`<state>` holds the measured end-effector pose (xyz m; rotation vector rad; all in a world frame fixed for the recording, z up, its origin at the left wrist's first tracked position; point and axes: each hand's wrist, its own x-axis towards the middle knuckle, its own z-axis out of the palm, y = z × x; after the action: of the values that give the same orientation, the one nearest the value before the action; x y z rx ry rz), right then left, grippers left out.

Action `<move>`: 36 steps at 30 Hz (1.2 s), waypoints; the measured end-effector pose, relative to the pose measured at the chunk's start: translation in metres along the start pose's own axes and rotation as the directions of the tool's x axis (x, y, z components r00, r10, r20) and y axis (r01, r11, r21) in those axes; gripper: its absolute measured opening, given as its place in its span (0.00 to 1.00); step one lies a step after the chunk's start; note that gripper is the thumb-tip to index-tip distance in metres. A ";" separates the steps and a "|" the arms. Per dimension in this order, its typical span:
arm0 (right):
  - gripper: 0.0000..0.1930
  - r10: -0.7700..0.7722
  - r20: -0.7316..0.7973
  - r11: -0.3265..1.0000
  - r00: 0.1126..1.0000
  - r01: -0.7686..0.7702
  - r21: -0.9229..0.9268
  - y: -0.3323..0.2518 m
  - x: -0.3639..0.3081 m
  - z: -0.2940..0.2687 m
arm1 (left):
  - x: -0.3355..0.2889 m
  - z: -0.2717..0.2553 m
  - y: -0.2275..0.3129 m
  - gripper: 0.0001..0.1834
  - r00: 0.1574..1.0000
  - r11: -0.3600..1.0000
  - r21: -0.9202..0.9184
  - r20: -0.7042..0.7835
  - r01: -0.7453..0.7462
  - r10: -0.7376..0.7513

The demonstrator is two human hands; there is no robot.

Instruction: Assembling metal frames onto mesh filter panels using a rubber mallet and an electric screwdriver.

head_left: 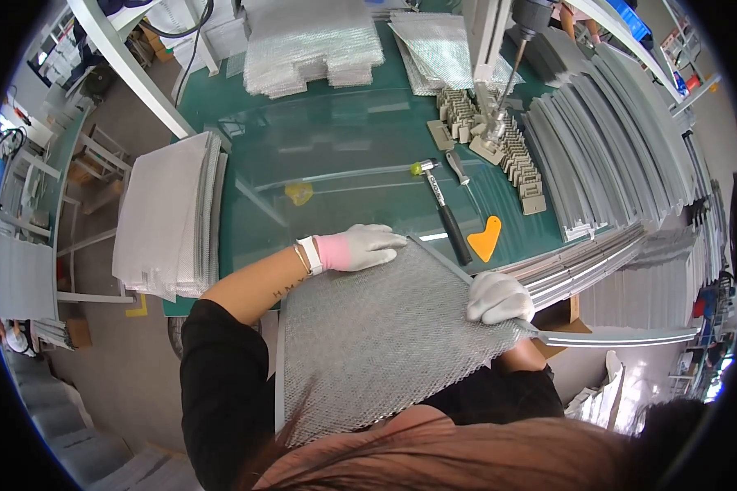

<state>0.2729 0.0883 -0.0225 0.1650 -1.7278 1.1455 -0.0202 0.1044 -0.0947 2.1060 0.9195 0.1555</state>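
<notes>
Right up against you, a grey mesh panel (368,335) slants from your lap to the near edge of the green table (336,143), its top corner pointing away from you. Both of your hands are on its upper part, so it lies beneath them and toward your body. Your gloved right hand (499,299) is curled tight, fingers bent over the panel's right-hand rim; whether the thumb is tucked under, you cannot tell from this view. Just beside that fist, a long pale strip (622,337) juts out to the right. Your left hand (360,248), in a white glove with a pink cuff, lies flat near the top corner, fingers nearly straight and close together, pressing on the mesh without gripping it. You have a white band (310,255) on that wrist, and dark letters are inked on the forearm.

Just beyond the corner lies a hammer (444,209) with a black grip, a yellow-green head tip and some lettering on its shaft. To its right is an orange-yellow scraper (485,239); farther off, a grey-handled tool (458,167) points toward you. Behind these, metal brackets (522,168) stand in rows under a powered driver (508,74). Grey panels (622,147) are stacked at your right, and translucent sheets (311,45) pile up at the far edge.
</notes>
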 end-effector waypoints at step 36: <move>0.16 0.039 0.200 0.999 0.979 -0.044 0.017 0.015 -0.006 -0.004 | -0.174 0.035 0.075 0.21 0.809 0.920 -0.010 -0.480 -0.391 0.339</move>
<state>0.2703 0.0972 -0.0365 0.2664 -1.9034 1.2125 -0.0912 -0.0628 -0.0298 2.1593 0.7339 0.9372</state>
